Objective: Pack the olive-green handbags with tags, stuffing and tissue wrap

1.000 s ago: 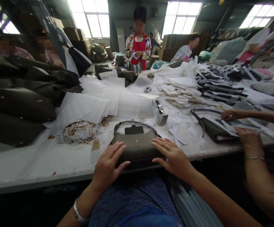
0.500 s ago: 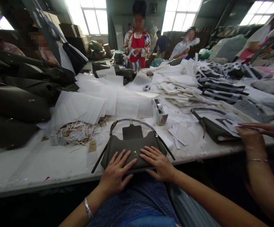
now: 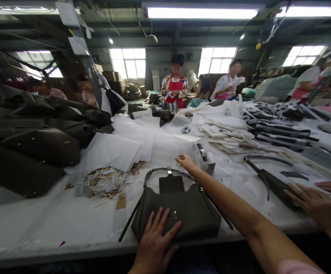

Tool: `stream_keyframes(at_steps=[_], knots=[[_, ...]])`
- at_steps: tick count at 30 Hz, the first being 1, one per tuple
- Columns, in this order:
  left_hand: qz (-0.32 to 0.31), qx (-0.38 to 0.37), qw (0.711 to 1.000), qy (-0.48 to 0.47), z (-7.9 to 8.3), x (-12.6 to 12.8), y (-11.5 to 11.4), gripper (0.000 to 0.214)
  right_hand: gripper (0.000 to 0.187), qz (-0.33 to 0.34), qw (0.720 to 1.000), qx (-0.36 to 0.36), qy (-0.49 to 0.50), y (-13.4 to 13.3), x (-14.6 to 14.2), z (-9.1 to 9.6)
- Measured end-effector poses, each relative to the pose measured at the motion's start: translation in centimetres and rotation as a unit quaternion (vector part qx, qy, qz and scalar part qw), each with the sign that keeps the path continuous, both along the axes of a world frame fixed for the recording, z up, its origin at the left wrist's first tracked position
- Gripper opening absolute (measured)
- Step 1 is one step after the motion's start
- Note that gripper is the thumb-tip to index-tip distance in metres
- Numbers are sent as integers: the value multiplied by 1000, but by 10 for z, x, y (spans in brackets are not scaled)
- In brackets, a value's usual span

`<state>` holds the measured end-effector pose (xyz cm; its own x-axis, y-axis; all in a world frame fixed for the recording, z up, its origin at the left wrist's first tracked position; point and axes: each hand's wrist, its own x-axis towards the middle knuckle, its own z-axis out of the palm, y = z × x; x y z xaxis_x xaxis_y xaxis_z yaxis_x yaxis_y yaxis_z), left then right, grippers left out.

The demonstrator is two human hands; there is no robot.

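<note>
A dark olive handbag lies at the table's front edge, its flap folded back and its handle arched behind. On the bag's lower left front rests my left hand, flat with fingers spread. My right hand is stretched out beyond the bag's handle, beside a tape dispenser and close to the white foam sheets. Its fingers are loosely bent, and nothing shows in them. A gold clasp sits on the bag's front.
Left stands a heap of dark handbags. Near it lies a pile of stringed tags. At right, a co-worker's hands are on another bag. Stacked white padding lies farther back; several people work behind.
My right hand has left the bag and reached forward past its handle. My left hand stays on the bag. The camera view has tilted up.
</note>
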<state>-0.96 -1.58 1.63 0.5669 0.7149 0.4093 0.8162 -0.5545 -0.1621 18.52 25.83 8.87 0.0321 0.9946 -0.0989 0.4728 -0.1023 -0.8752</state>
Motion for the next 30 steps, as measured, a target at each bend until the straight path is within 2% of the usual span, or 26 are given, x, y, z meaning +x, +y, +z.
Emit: stream_keyframes(at_steps=[2,5,11,15,19,22,23,25,27,30], knots=[[-5,25,1000,2,-5,-2,3,80,39,-37,999,-36,-17,24,-13,-9],[-19,63,998,-10,-14,-4,11,78,36,-70,994,-77,-34,42,-30,-19],[-21,106,994,-13,-30,-5,20,77,29,-52,993,-100,-38,43,-50,-20],[-20,102,994,-45,-33,-3,20,77,26,-53,998,-23,-40,32,-54,-3],[-17,70,996,-49,-27,-3,16,76,24,-88,983,153,-48,18,-39,45],[0,17,998,-66,-20,-1,9,78,25,-66,956,279,-66,-16,-16,88],[5,-3,997,-71,-17,0,7,80,24,-39,943,320,-86,-34,-9,100],[12,-42,995,-86,-10,2,2,82,20,61,894,409,-170,-79,1,116],[16,-74,992,-102,-3,5,0,81,11,172,858,422,-239,-128,5,119],[16,-99,988,-117,2,6,-1,74,13,289,851,345,-272,-190,3,102]])
